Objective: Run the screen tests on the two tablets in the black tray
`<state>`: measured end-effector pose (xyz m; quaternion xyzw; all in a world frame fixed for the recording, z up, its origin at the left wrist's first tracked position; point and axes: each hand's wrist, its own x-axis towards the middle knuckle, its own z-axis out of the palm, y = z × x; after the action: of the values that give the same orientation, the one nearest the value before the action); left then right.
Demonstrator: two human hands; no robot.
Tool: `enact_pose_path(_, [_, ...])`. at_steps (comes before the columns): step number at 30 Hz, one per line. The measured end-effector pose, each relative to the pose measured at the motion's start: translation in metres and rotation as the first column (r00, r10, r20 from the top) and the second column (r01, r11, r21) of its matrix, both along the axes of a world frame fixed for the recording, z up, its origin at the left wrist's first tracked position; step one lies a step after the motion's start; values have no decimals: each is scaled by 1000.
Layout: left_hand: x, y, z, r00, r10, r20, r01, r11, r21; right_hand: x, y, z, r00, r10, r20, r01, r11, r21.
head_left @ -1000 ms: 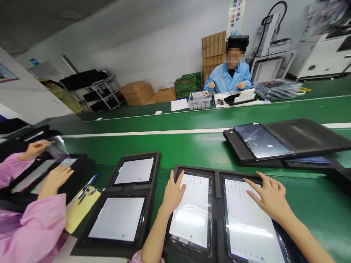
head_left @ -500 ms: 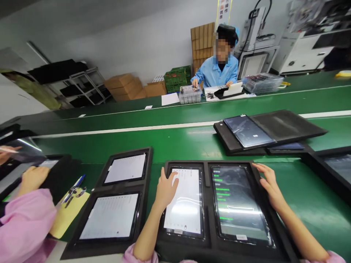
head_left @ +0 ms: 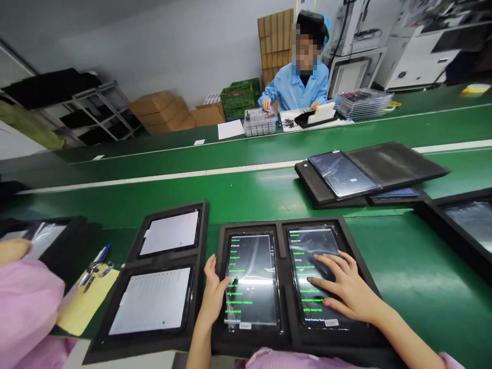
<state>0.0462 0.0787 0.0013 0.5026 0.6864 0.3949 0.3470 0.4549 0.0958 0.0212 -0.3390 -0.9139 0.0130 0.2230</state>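
Two tablets lie side by side in a black foam tray (head_left: 284,287) in front of me. Both the left tablet (head_left: 253,266) and the right tablet (head_left: 307,241) show dark screens with lists of green and white text. My left hand (head_left: 213,289) rests at the left edge of the left tablet, its thumb over the screen's edge and its fingers apart. Over the right tablet my right hand (head_left: 342,287) is spread, fingertips on or just above the screen. Neither hand grips anything. A second foam tray (head_left: 132,264) to the left holds two tablets with white screens.
Pens (head_left: 96,261) and a yellow pad (head_left: 86,300) lie at left, beside a co-worker's pink sleeve (head_left: 31,287). Stacked foam trays with a tablet (head_left: 342,174) stand at back right, another tray (head_left: 461,241) at far right. Across the green bench a person in blue (head_left: 300,87) sits.
The left tablet's screen has gone from white to a dark text list. My right hand has moved left from the tray's edge onto the right tablet; my left hand has drawn back to the edge.
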Motion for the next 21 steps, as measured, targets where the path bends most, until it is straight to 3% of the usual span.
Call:
enact_pose_path(7, [12,1,23,974,-127,-189,107,988,-110,12,6,-4,998,60,-16,-60,998,22])
enact_pose_path(12, [14,-3,31,901,-267,-341,215,959,-184,31,6,-12,937,-103,-333,108,994,-6])
enact_pose_path(16, [8,-3,29,950,-236,-204,203,964,-171,43,8,-18,894,-207,-396,215,976,-23])
enact_pose_path(21, [9,-3,32,979,-198,-57,195,979,-54,30,12,-15,915,-215,-342,194,976,-97])
